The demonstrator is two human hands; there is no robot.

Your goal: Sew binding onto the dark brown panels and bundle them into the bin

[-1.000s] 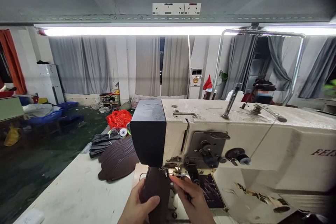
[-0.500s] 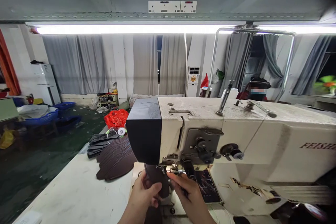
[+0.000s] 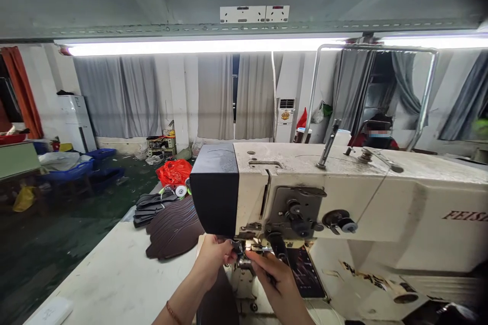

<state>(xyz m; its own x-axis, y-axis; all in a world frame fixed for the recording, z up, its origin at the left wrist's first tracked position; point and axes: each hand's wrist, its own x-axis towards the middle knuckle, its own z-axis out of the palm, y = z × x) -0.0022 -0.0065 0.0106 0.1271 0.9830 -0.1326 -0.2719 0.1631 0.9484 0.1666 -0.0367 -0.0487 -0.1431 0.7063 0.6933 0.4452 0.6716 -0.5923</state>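
Note:
The head of a cream sewing machine [image 3: 251, 203] with a dark end cover stands in front of me. My left hand [image 3: 215, 259] is closed beside the needle area, its fingertips pinching the edge of a dark piece. A dark brown leather-like piece [image 3: 219, 299] hangs below that wrist, partly covered by it. On the other side of the needle, my right hand [image 3: 274, 277] has its index finger pointing at the presser foot. Its other fingers curl around something dark that I cannot make out. The needle tip is hidden.
A stack of dark brown cut pieces [image 3: 175, 228] lies on the white table [image 3: 125, 274], beside black strips [image 3: 152, 208] and a red plastic bag [image 3: 173, 171]. A phone-like dark screen [image 3: 305, 271] lies under the machine arm. A person [image 3: 377, 132] sits behind the machine.
My left hand has turned and moved up to the needle, its fingers now closed. The dark piece it held has shifted down behind the wrist. The right hand stays almost in place.

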